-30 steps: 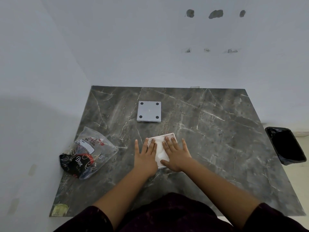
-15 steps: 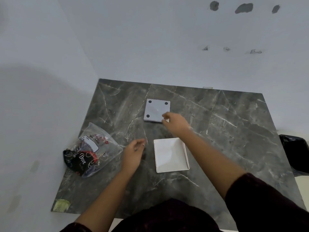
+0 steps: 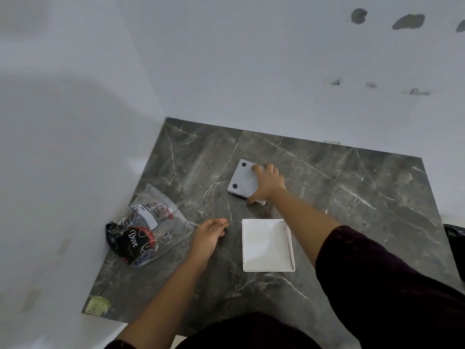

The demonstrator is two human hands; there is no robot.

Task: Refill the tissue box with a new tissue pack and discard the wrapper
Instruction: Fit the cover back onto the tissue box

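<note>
A: Where is the tissue box?

B: In two parts. The open white box (image 3: 268,245) lies mouth-up on the dark marble desk (image 3: 364,197), near the front centre, its inside white. The grey square panel with black corner feet (image 3: 243,181) lies at 12 o'clock from it, a little apart.

A: Hands?

B: Right hand (image 3: 267,182) is on the panel's right side, fingers spread over its top, thumb at its near edge; the far-right corner is covered. Whether the panel is lifted off the desk, cannot tell. Left hand (image 3: 207,235) is at 9 o'clock from the box, loosely curled, fingertips pinched together; anything between them is too small to make out.

A: Wrapper?

B: A clear plastic wrapper (image 3: 148,224) with a dark "Dove" print lies at 9 o'clock, just beyond the left hand, near the wall. A black bin (image 3: 456,245) shows at the 3 o'clock edge.
</note>
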